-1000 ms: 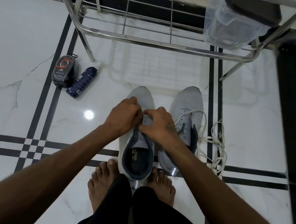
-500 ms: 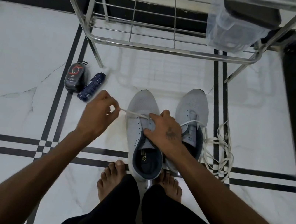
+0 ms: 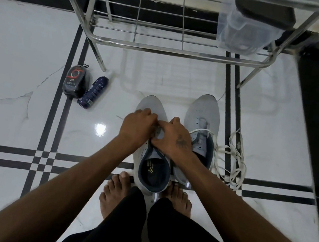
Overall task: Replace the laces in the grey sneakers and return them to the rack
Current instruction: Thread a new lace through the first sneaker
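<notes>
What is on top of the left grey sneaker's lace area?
Both hands: the left hand and right hand meet over the left sneaker. They cover the eyelets and any lace there. Its dark opening shows, nothing visible inside.

We cannot see the fingertips of our left hand (image 3: 137, 127) or right hand (image 3: 172, 136), nor any lace between them; the rack (image 3: 176, 50) is cut off above.
</notes>
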The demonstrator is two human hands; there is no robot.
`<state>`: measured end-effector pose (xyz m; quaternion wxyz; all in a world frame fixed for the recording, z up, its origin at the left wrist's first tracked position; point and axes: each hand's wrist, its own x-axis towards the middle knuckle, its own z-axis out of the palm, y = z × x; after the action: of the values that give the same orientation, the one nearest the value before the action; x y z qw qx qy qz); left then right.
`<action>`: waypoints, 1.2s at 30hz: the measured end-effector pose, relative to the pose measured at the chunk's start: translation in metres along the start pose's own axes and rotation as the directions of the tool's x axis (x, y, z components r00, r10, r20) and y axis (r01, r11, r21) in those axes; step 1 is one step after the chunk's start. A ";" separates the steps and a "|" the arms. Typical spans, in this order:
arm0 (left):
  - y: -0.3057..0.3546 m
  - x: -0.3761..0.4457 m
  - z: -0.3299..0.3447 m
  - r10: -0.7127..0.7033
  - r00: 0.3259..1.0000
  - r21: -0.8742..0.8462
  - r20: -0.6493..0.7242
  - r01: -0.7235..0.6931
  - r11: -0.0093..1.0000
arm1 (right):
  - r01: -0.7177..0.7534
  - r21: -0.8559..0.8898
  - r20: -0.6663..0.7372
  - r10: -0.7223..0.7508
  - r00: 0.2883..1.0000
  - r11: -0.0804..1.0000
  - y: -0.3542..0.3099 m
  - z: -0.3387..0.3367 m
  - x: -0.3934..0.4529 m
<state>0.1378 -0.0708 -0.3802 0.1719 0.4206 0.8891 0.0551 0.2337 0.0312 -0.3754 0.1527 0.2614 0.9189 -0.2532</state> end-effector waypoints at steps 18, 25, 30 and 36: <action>-0.100 -0.056 -0.019 -0.212 0.957 0.075 -0.196 0.230 0.970 | 0.008 -0.141 -0.053 -0.015 0.998 0.990 0.004 0.005 -0.001; -0.017 -0.019 0.003 0.009 0.992 -0.166 -0.125 -0.030 0.986 | -0.013 -0.133 -0.041 0.007 0.999 0.991 0.003 0.003 0.001; -0.019 -0.005 0.006 -0.082 0.995 -0.037 -0.057 0.080 0.996 | -0.013 -0.119 -0.023 0.011 1.000 0.993 0.007 0.004 0.003; -0.056 -0.019 -0.002 -0.133 0.987 0.015 -0.087 0.135 0.991 | -0.011 -0.222 -0.063 -0.003 0.998 0.975 0.008 0.009 0.002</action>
<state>0.1074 -0.1210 -0.3866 0.1325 0.3587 0.9225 0.0522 0.2382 0.0332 -0.3865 0.1524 0.2524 0.9452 -0.1403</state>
